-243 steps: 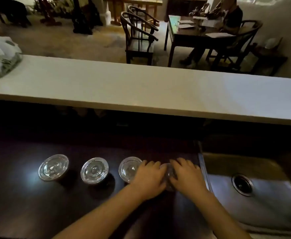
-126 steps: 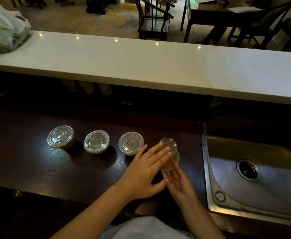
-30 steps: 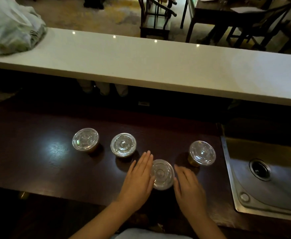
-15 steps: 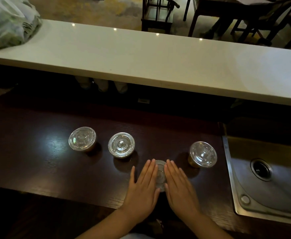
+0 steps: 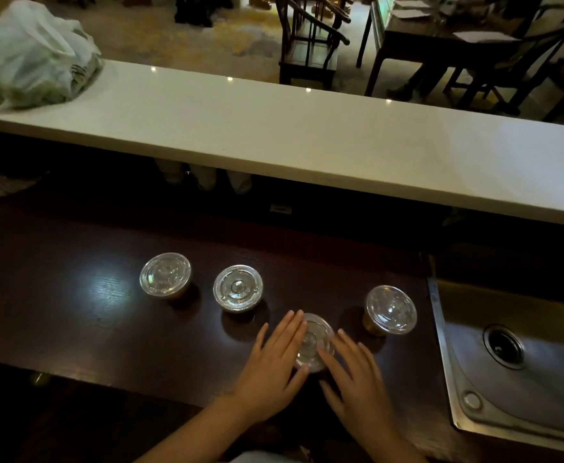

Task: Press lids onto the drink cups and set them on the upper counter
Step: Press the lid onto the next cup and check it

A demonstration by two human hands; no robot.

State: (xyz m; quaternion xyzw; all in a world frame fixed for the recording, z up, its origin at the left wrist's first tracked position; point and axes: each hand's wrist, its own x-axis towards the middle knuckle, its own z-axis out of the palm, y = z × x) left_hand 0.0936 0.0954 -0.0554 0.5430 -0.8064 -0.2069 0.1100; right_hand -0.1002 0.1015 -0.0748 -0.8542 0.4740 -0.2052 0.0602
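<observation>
Clear lid [image 5: 314, 340]: sat on the nearest cup, dark lower counter [image 5: 73, 322].
Hands: left hand [image 5: 273, 365] and right hand [image 5: 354, 375], flat, fingers spread, had parted from half a second before, uncovering it.
Meaning: pressing likely finishing.
Upper counter [image 5: 307, 138]: no cups yet.

No text, label, brand, number or sign can be read anywhere. The clear lids [image 5: 237, 288] bear only moulded rings and a central bump, without legible marking. A small pale tag [image 5: 281, 208] is seen on the dark wall below the upper desk [image 5: 307, 135], but whatever is printed on it is too small and dim to be made out.
</observation>
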